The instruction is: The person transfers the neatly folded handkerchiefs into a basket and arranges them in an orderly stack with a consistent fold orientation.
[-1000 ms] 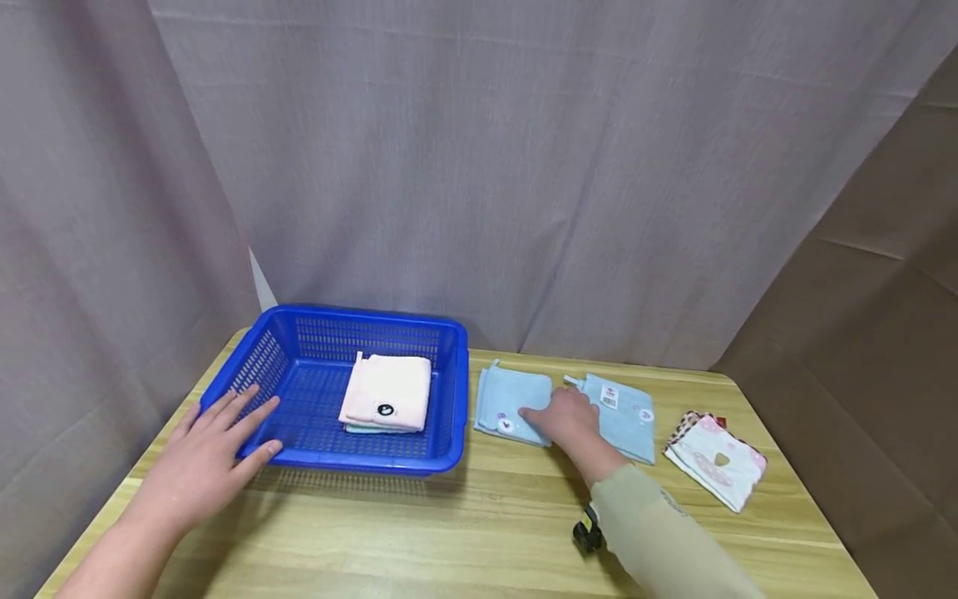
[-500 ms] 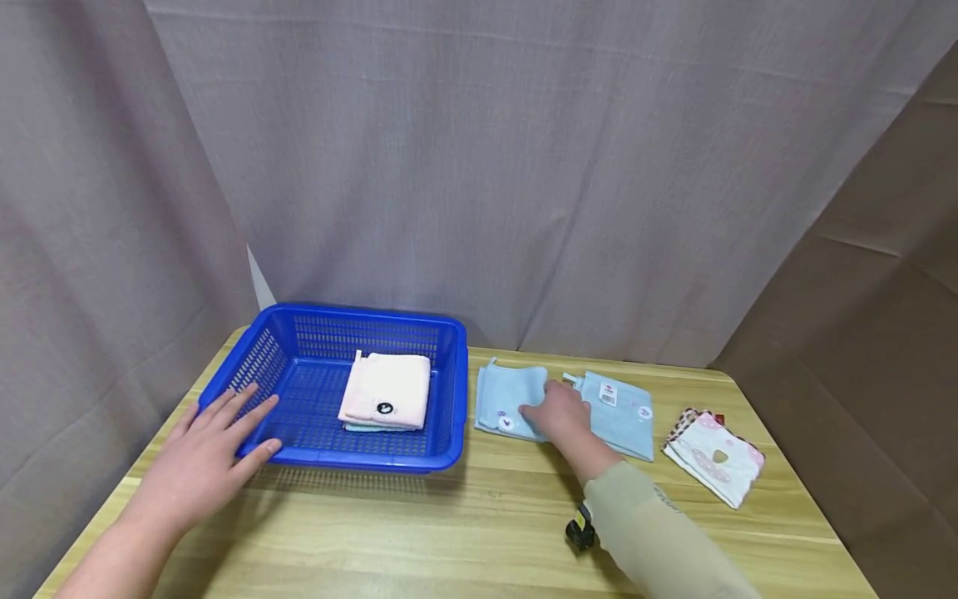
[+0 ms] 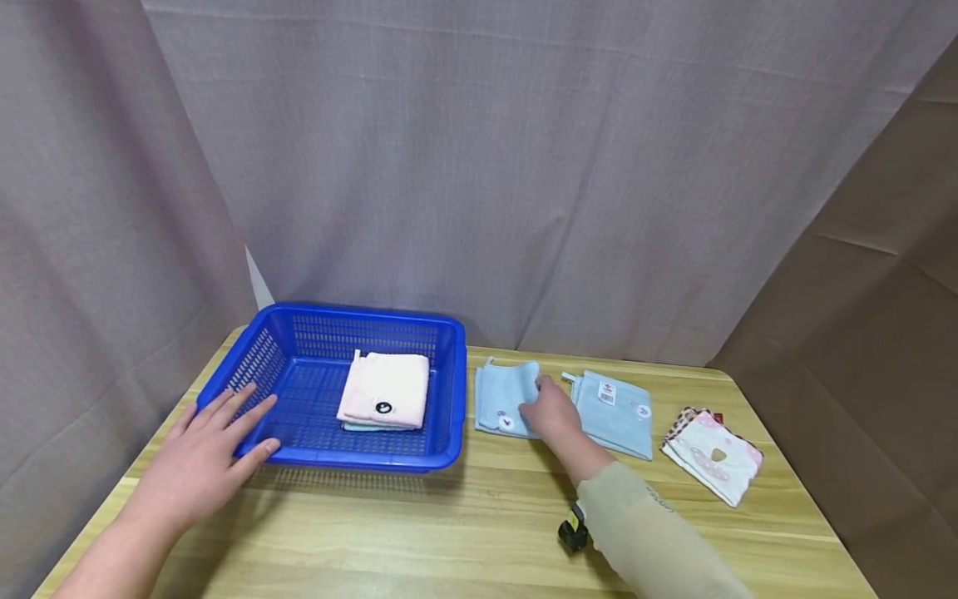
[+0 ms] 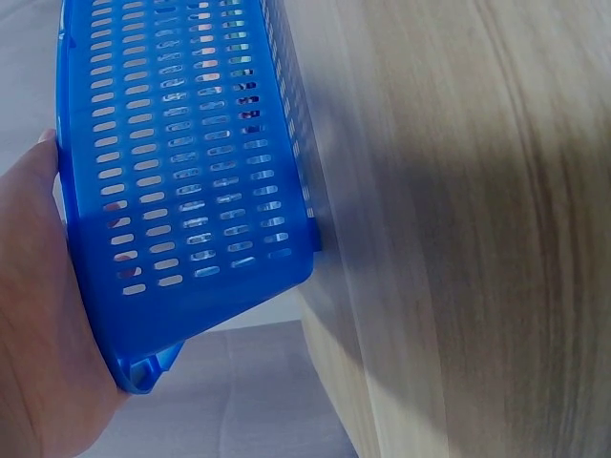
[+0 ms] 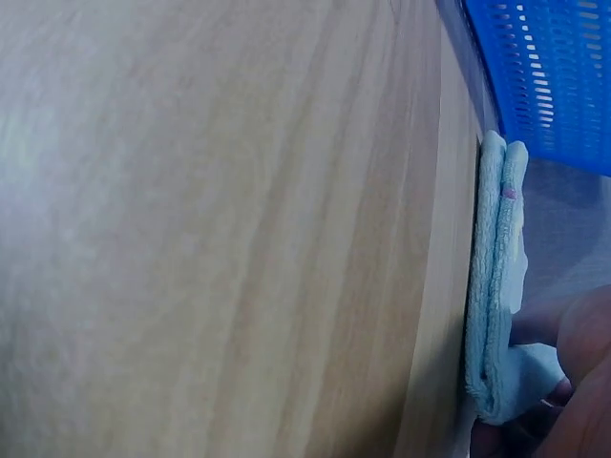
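My left hand (image 3: 200,462) rests with spread, straight fingers on the left front corner of a blue plastic basket (image 3: 337,457). In the left wrist view, that hand lies along the rim of the basket (image 4: 191,315). My right hand (image 3: 555,414) pinches the right edge of a folded light blue towel (image 3: 500,391) beside the basket, and the edge curls upward. The right wrist view has the thumb on top of the towel (image 5: 495,277) and fingers partly hidden below its edge. Inside the basket, a folded pale pink towel (image 3: 389,384) lies over a greenish one.
Another folded light blue towel (image 3: 617,428) with a white tag lies right of my right hand. Farther right is a white and pink patterned cloth (image 3: 718,462) with a brown-spotted one partly under it. Grey curtain (image 3: 479,166) hangs behind the wooden table (image 3: 419,532).
My right hand has shifted slightly left, and the right edge of the light blue towel has bent upward in its grip. The left hand stays on the basket.
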`<state>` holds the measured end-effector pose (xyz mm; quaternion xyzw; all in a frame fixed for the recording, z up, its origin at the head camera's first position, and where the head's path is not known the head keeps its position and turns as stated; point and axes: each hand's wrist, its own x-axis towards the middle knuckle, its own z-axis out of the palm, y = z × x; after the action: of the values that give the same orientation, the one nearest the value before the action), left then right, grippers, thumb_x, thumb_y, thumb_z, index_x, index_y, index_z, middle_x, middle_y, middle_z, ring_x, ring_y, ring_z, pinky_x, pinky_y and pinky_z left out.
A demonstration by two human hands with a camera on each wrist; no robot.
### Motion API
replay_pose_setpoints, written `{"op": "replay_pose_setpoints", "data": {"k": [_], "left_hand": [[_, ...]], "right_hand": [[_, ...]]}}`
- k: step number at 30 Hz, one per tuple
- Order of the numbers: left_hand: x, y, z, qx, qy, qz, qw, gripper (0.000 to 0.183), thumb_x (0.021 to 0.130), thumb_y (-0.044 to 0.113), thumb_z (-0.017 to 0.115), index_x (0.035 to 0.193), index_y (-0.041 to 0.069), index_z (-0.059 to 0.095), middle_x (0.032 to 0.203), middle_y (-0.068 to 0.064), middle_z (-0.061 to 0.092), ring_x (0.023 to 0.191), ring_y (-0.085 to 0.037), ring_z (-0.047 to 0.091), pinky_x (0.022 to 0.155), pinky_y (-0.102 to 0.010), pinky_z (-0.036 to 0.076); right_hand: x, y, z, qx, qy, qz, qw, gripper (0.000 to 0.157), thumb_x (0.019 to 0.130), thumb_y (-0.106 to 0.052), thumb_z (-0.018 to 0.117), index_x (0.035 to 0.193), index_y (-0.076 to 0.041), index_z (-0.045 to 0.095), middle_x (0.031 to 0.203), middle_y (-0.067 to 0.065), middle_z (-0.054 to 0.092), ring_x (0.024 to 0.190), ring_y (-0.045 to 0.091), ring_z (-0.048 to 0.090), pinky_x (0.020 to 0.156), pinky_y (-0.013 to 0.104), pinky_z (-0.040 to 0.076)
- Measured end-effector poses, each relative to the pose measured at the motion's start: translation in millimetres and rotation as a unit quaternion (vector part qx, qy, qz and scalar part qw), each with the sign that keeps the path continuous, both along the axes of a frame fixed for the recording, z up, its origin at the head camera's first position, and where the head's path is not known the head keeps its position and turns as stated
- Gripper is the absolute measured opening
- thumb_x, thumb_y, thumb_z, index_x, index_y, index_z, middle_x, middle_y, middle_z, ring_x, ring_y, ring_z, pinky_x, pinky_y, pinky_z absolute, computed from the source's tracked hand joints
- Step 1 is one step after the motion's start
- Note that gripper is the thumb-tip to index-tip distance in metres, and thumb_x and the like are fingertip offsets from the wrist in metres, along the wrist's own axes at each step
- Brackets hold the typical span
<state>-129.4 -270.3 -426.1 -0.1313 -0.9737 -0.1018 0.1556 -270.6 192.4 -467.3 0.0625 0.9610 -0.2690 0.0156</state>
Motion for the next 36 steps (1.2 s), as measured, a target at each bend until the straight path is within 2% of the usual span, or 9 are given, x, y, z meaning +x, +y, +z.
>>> {"op": "replay_pose_setpoints", "data": {"k": [8,18,30,36], "left_hand": [[-0.5,-0.2,-0.5,-0.002,0.005,0.001,1.0000,0.061,0.098,0.053,0.054,0.146,0.016,0.050,0.153,-0.020,0.039,0.138,-0.049,0.032,0.112,-0.069,0.010],[1.3,-2.9,-2.5,0.003,0.006,-0.001,1.0000,0.060,0.098,0.050,0.056,0.147,0.017,0.049,0.153,-0.020,0.039,0.138,-0.050,0.032,0.114,-0.068,0.007],[1.8,-2.4,-1.8,0.000,0.010,-0.002,0.9999,0.060,0.098,0.050,0.056,0.147,0.016,0.049,0.152,-0.021,0.040,0.137,-0.050,0.034,0.114,-0.068,0.007],[1.0,-0.8,-0.5,0.003,0.010,-0.004,0.9999,0.060,0.098,0.051,0.056,0.147,0.016,0.049,0.152,-0.021,0.040,0.137,-0.050,0.033,0.115,-0.067,0.005]], "right_hand": [[-0.2,0.6,-1.0,-0.017,-0.012,0.004,1.000,0.067,0.091,-0.015,0.065,0.148,0.006,0.037,0.147,0.027,0.044,0.134,0.044,0.042,0.111,0.053,0.035],[0.2,0.6,-0.3,-0.043,-0.016,0.010,0.999,0.061,0.091,-0.013,0.058,0.145,0.010,0.040,0.146,0.027,0.045,0.135,0.043,0.041,0.112,0.052,0.034],[3.2,4.8,-1.8,-0.087,-0.005,0.007,0.996,0.059,0.093,-0.014,0.053,0.147,0.005,0.039,0.150,0.025,0.042,0.138,0.043,0.037,0.114,0.053,0.030],[4.9,4.9,-3.1,-0.121,0.021,0.005,0.992,0.049,0.092,-0.012,0.054,0.140,-0.004,0.053,0.139,0.020,0.055,0.125,0.035,0.052,0.106,0.051,0.041]]}}
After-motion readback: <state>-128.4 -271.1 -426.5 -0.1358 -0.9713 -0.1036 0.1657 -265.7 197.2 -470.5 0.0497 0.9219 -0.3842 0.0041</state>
